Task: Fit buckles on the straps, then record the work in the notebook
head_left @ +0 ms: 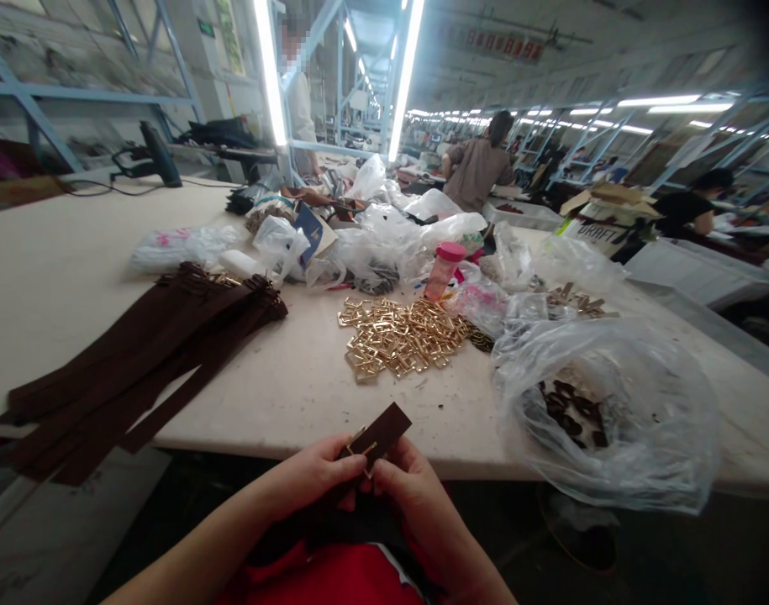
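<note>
My left hand (314, 475) and my right hand (409, 504) meet just above the table's front edge, both gripping a dark brown leather strap (381, 430). A small gold metal buckle (362, 445) sits on the strap between my fingers, partly hidden by them. Beyond my hands, a loose pile of gold buckles (400, 338) lies on the pale table (283, 412). To the left lies a stack of similar brown straps (138, 361). On the right, a clear plastic bag (611, 428) holds small dark pieces.
Crumpled plastic bags (384, 248) and a pink-lidded bottle (444, 270) crowd the table's far middle. A cardboard box (604, 214) stands at the far right. A co-worker (478, 168) stands beyond the table, and another person (687, 202) works at the right.
</note>
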Tool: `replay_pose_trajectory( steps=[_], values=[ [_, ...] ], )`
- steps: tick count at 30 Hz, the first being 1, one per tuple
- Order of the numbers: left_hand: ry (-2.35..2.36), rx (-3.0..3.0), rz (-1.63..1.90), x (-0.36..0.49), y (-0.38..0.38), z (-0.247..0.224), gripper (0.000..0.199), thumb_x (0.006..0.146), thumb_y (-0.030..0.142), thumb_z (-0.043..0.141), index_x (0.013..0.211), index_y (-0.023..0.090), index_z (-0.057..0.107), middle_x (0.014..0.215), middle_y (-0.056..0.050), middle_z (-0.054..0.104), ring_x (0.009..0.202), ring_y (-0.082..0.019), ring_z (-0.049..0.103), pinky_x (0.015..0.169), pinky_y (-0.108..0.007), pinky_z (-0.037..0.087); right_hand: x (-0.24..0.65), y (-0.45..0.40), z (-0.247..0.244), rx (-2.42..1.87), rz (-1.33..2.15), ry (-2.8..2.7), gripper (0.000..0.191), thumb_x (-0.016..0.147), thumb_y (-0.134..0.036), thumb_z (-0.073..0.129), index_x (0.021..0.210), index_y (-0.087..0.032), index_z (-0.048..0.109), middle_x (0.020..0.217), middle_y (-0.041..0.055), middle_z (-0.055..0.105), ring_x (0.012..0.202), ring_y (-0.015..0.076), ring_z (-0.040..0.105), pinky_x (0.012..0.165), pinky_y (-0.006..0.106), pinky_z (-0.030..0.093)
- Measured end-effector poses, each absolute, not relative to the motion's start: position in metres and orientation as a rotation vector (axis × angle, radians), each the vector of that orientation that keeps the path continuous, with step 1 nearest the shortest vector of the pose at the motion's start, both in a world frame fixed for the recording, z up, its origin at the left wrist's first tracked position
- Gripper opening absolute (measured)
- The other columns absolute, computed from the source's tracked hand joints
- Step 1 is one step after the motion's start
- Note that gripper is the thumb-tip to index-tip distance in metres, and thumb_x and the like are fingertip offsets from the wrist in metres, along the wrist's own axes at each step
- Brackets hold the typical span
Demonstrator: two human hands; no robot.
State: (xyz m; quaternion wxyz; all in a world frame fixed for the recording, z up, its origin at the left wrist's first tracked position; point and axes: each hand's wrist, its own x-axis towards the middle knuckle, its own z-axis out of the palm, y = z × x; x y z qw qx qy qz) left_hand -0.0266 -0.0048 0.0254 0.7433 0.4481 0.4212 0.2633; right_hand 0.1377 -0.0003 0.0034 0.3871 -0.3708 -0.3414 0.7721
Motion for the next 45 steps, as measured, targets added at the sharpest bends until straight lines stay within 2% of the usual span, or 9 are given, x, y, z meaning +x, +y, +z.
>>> replay_pose_trajectory(
  steps=[5, 11, 17, 23, 32, 37, 41, 43, 45],
  values=[
    [0.955, 0.984, 0.575, -0.027, -0.008, 0.03, 0.04, 0.079, 0.054, 0.051, 0.088, 0.015, 0.052, 0.073, 0.0, 0.057, 0.049, -0.007, 0.048, 0.047, -0.019, 0.037, 0.133, -0.004, 0.011, -0.943, 1.964, -0.825, 0.025, 0.069, -0.02, 0.062, 0.094, -0.018, 0.059, 0.071, -0.0018, 0.06, 0.055, 0.0086, 0.051, 0.053, 0.021, 0.04],
    [1.033, 0.965, 0.548, -0.022, -0.009, 0.034, 0.041, 0.076, 0.055, 0.052, 0.079, 0.014, 0.053, 0.063, 0.002, 0.056, 0.043, -0.006, 0.046, 0.043, -0.019, 0.035, 0.132, -0.008, 0.012, -0.959, 1.87, -0.916, 0.028, 0.069, -0.02, 0.06, 0.097, -0.02, 0.057, 0.081, -0.0009, 0.062, 0.055, 0.0088, 0.052, 0.052, 0.021, 0.041],
    [1.074, 0.935, 0.587, -0.018, -0.013, 0.034, 0.042, 0.071, 0.058, 0.056, 0.073, 0.015, 0.053, 0.059, 0.002, 0.055, 0.044, -0.007, 0.045, 0.043, -0.02, 0.036, 0.131, -0.014, 0.006, -0.987, 1.607, -1.168, 0.023, 0.074, -0.026, 0.06, 0.096, -0.021, 0.056, 0.077, -0.0012, 0.062, 0.062, 0.011, 0.054, 0.058, 0.023, 0.043],
    [1.008, 0.926, 0.659, -0.019, -0.017, 0.028, 0.04, 0.073, 0.053, 0.059, 0.078, 0.013, 0.057, 0.068, 0.0, 0.056, 0.061, -0.011, 0.051, 0.056, -0.021, 0.043, 0.13, -0.014, 0.01, -1.01, 1.756, -1.061, 0.027, 0.07, -0.03, 0.062, 0.094, -0.02, 0.052, 0.074, -0.0023, 0.06, 0.052, 0.0093, 0.052, 0.052, 0.024, 0.043],
    [1.067, 0.989, 0.59, -0.021, -0.018, 0.028, 0.045, 0.075, 0.058, 0.052, 0.071, 0.013, 0.057, 0.06, 0.001, 0.056, 0.046, -0.008, 0.046, 0.045, -0.02, 0.034, 0.13, -0.016, 0.007, -1.026, 1.748, -1.06, 0.025, 0.072, -0.029, 0.061, 0.094, -0.021, 0.053, 0.078, -0.0017, 0.06, 0.056, 0.0092, 0.05, 0.053, 0.022, 0.04],
    [1.138, 0.919, 0.568, -0.017, -0.017, 0.031, 0.042, 0.068, 0.057, 0.057, 0.07, 0.015, 0.052, 0.051, 0.003, 0.052, 0.042, -0.008, 0.044, 0.042, -0.021, 0.033, 0.135, -0.018, -0.001, -1.09, 1.432, -1.351, 0.02, 0.08, -0.029, 0.055, 0.098, -0.021, 0.057, 0.088, 0.0035, 0.061, 0.078, 0.0172, 0.057, 0.067, 0.028, 0.045],
    [1.154, 0.924, 0.567, -0.014, -0.018, 0.023, 0.035, 0.07, 0.05, 0.055, 0.07, 0.015, 0.051, 0.05, 0.003, 0.052, 0.042, -0.009, 0.045, 0.042, -0.021, 0.034, 0.141, -0.017, -0.002, -1.174, 1.038, -1.62, 0.011, 0.08, -0.027, 0.056, 0.085, -0.022, 0.065, 0.082, 0.0041, 0.057, 0.076, 0.0176, 0.054, 0.067, 0.03, 0.044],
    [1.173, 0.972, 0.574, -0.013, -0.02, 0.021, 0.031, 0.073, 0.047, 0.052, 0.071, 0.015, 0.051, 0.051, 0.003, 0.052, 0.042, -0.009, 0.045, 0.042, -0.021, 0.034, 0.142, -0.015, -0.003, -1.162, 1.007, -1.635, 0.009, 0.079, -0.027, 0.058, 0.08, -0.022, 0.066, 0.079, 0.0037, 0.056, 0.075, 0.0175, 0.054, 0.067, 0.03, 0.043],
    [1.195, 1.062, 0.594, -0.011, -0.023, 0.022, 0.03, 0.077, 0.045, 0.05, 0.073, 0.015, 0.051, 0.054, 0.003, 0.052, 0.043, -0.009, 0.044, 0.043, -0.02, 0.035, 0.141, -0.012, -0.005, -1.148, 1.179, -1.5, 0.01, 0.078, -0.03, 0.06, 0.08, -0.021, 0.064, 0.077, 0.0028, 0.058, 0.073, 0.0171, 0.055, 0.067, 0.03, 0.044]
  ],
)
